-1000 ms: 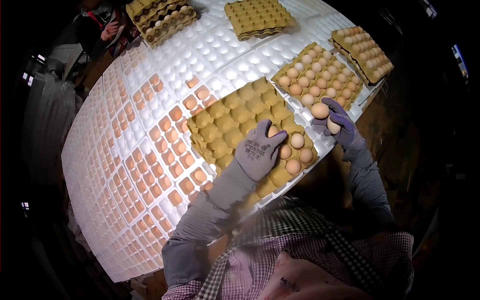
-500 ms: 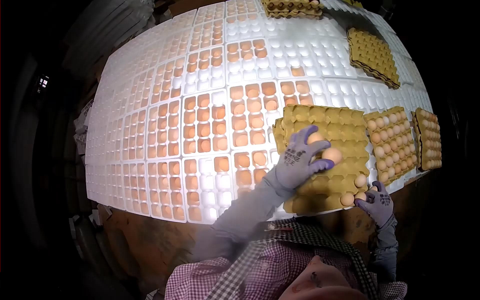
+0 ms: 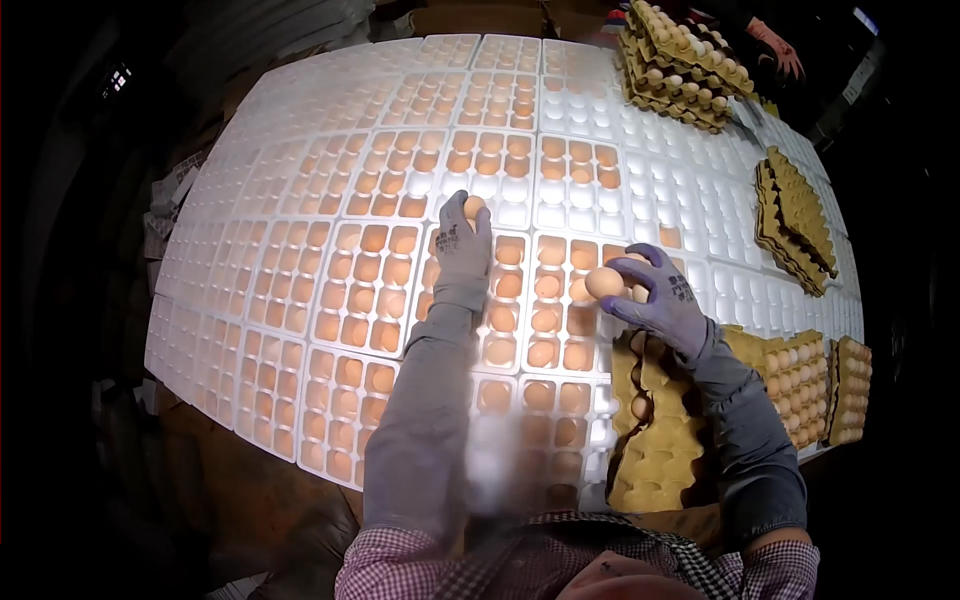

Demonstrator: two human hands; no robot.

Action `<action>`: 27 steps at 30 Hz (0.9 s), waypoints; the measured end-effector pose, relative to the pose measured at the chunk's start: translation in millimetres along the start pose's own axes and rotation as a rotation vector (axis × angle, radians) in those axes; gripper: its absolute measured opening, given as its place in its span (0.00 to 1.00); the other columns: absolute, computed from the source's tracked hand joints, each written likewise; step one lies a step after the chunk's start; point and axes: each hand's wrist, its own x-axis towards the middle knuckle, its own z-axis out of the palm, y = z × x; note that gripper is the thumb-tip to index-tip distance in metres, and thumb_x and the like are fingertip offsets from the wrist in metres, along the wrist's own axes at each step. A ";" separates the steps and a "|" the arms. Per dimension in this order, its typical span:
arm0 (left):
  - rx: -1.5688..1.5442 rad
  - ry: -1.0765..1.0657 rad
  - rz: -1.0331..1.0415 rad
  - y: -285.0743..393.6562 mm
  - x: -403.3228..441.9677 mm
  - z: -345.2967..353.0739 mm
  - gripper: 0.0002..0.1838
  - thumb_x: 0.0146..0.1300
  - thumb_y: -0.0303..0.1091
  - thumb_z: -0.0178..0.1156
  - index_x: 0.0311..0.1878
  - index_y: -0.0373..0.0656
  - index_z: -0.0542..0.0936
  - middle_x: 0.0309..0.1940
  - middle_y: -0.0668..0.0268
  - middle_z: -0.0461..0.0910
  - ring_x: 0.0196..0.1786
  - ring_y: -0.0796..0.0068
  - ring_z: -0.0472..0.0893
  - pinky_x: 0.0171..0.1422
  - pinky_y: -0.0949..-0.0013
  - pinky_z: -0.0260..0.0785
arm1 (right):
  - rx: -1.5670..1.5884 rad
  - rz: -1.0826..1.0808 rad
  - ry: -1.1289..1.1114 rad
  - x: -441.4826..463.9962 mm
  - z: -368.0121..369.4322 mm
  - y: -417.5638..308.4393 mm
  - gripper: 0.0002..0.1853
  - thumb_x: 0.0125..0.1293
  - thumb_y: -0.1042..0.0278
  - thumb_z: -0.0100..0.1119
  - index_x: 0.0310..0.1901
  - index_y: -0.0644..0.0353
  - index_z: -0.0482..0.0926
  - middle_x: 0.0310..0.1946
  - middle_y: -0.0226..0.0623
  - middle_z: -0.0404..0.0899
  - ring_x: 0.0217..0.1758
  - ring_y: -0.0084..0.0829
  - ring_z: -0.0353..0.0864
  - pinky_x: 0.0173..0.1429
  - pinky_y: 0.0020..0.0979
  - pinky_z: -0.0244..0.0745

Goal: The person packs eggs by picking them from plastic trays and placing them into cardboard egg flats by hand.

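Note:
Both my hands wear grey gloves with purple fingertips. My left hand (image 3: 462, 240), arm stretched forward, is closed on a single egg (image 3: 475, 206) above a partly filled white egg tray (image 3: 488, 218). Over the white trays further right, my right hand (image 3: 668, 300) grips eggs, with a light brown egg (image 3: 604, 283) plainest between thumb and fingers. Another egg sits deeper in that grasp, partly covered by the fingers. Just below the right hand lies a yellow-brown pulp tray (image 3: 655, 460), with a few eggs at its upper left edge. My right forearm hides part of it.
Rows of white trays (image 3: 368, 290) with brown eggs cover the table. Pulp trays of eggs (image 3: 797, 392) stand at the right edge. Stacked egg trays (image 3: 680, 75) are at the back, near another person's gloved hand (image 3: 777, 48). More pulp trays (image 3: 795, 220) lie at far right.
The view has shifted. My left hand has moved from above the pulp tray to the white trays on the left. My right hand has risen from the pulp tray's near corner, carrying eggs.

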 end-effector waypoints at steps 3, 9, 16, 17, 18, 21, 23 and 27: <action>0.275 -0.585 -0.081 -16.7 41.9 -6.9 0.22 0.68 0.42 0.59 0.62 0.44 0.77 0.58 0.53 0.75 0.59 0.48 0.76 0.67 0.51 0.69 | 0.141 0.291 -0.026 99.7 44.0 -0.6 0.34 0.57 0.40 0.72 0.61 0.48 0.82 0.70 0.47 0.64 0.64 0.49 0.76 0.66 0.41 0.74; -0.208 -0.137 0.033 -51.8 48.9 12.2 0.16 0.71 0.36 0.57 0.58 0.43 0.75 0.58 0.51 0.73 0.63 0.47 0.71 0.70 0.50 0.65 | -0.310 0.293 -0.084 210.1 112.6 36.9 0.27 0.67 0.45 0.56 0.65 0.45 0.78 0.68 0.49 0.68 0.60 0.46 0.81 0.65 0.41 0.76; -0.119 -0.003 0.116 -71.1 40.6 20.1 0.15 0.72 0.29 0.56 0.60 0.38 0.73 0.59 0.49 0.74 0.64 0.46 0.73 0.68 0.51 0.67 | 0.163 0.123 0.064 267.0 137.3 31.2 0.26 0.72 0.46 0.52 0.66 0.49 0.77 0.59 0.43 0.79 0.64 0.42 0.78 0.69 0.39 0.71; -0.150 0.039 0.072 -70.0 39.7 19.1 0.15 0.72 0.28 0.56 0.60 0.35 0.73 0.60 0.50 0.73 0.65 0.49 0.73 0.69 0.53 0.67 | 0.107 -0.037 0.045 279.6 153.2 50.4 0.25 0.73 0.48 0.51 0.67 0.49 0.76 0.62 0.44 0.78 0.69 0.44 0.73 0.72 0.40 0.67; -0.146 0.033 0.070 -75.5 37.0 21.9 0.15 0.72 0.28 0.56 0.60 0.35 0.73 0.60 0.50 0.73 0.65 0.49 0.73 0.69 0.53 0.67 | 0.057 -0.192 0.036 293.7 178.6 81.9 0.25 0.74 0.50 0.50 0.68 0.48 0.75 0.64 0.45 0.76 0.74 0.45 0.68 0.75 0.40 0.63; -0.122 0.171 0.134 -81.8 40.3 27.3 0.16 0.71 0.27 0.59 0.60 0.38 0.73 0.60 0.50 0.74 0.66 0.45 0.73 0.69 0.49 0.67 | -0.553 -0.263 -0.111 276.3 168.0 89.9 0.24 0.75 0.55 0.49 0.70 0.49 0.72 0.73 0.43 0.68 0.79 0.55 0.58 0.79 0.47 0.56; -0.150 0.112 0.195 -75.7 50.7 28.0 0.16 0.71 0.28 0.59 0.59 0.38 0.73 0.60 0.50 0.75 0.66 0.45 0.73 0.69 0.49 0.67 | -0.424 -0.350 0.012 244.0 147.8 93.6 0.25 0.77 0.56 0.49 0.71 0.53 0.70 0.75 0.42 0.66 0.79 0.49 0.60 0.80 0.45 0.57; 0.155 -0.122 0.359 -99.4 88.9 39.5 0.14 0.71 0.36 0.59 0.56 0.44 0.79 0.58 0.55 0.79 0.66 0.50 0.74 0.75 0.47 0.60 | 0.759 0.216 -0.133 98.0 53.9 -22.2 0.31 0.79 0.52 0.50 0.75 0.63 0.66 0.71 0.46 0.70 0.74 0.36 0.68 0.78 0.37 0.62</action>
